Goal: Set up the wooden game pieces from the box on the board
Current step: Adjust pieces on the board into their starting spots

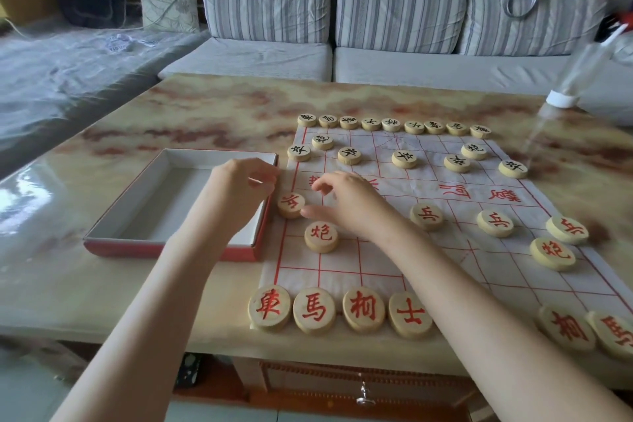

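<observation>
Head view: the job looks nearly done to me. The box [147, 216], mid left of the frame, has no pcs left in it that I can see. The step now is to nudge the red soldier piece [290, 205], at the left edge of the board [411, 181], onto its line crossing. To do it well, push slow w/ one fingertip and stop when it sits right on the cross. Don't bump the red cannon piece [321, 236] just below (it's close).

R hand [346, 202], mid frame: fingers half bent, thumb tip touches the soldier's right side, no pinch. Can't tell if a piece hides under the palm.

L hand [245, 187], over the box's right wall, just beside the soldier: fingers loosely bent, holds nothing I can see.
</observation>
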`<state>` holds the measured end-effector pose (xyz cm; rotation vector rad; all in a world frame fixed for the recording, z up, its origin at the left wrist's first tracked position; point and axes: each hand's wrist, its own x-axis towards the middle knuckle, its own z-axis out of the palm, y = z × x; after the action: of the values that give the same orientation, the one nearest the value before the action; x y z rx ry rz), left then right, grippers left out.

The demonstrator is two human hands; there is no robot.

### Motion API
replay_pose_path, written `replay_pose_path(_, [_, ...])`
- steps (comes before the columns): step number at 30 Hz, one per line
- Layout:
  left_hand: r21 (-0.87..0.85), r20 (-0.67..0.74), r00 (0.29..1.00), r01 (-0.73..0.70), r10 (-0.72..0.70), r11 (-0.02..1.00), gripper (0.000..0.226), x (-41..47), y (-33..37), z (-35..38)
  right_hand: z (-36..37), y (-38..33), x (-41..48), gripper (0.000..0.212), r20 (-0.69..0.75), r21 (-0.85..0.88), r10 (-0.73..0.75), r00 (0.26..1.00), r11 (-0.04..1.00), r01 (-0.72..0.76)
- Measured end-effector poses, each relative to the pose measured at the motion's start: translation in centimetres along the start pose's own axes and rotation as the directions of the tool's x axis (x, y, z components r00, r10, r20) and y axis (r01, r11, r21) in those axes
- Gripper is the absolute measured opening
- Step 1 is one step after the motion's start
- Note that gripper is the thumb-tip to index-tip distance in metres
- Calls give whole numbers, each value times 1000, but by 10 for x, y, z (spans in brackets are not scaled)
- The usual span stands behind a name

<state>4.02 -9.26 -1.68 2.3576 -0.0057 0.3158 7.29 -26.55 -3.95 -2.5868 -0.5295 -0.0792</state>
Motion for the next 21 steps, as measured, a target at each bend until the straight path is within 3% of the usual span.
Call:
replay_pose_path(6, [20, -1, 1000, 16, -16, 1000, 23, 2, -3, -1, 18, -19, 28, 60, 67, -111, 68, 995, 992, -60])
replay_pose_path(11, [36, 18, 1000, 20, -20, 999, 23, 3, -4, -1, 23, -20, 36, 49, 176, -56, 55, 983, 997, -45])
replay_pose_path(15, [6, 23, 1000, 16, -16, 1000, 21, 4, -6, -2, 14, -18, 35, 67, 314, 95, 25, 949, 994, -57])
replay_pose_path(17, [-1, 18, 1000, 21, -21, 1000, 22, 5, -5, -4, 10, -17, 33, 74, 264, 156, 41, 964, 984, -85])
replay_pose_path(21, [-16, 5, 1000, 26, -26, 1000, 22, 6, -5, -7, 17, -17, 31, 62, 155, -34, 110, 982, 994, -105])
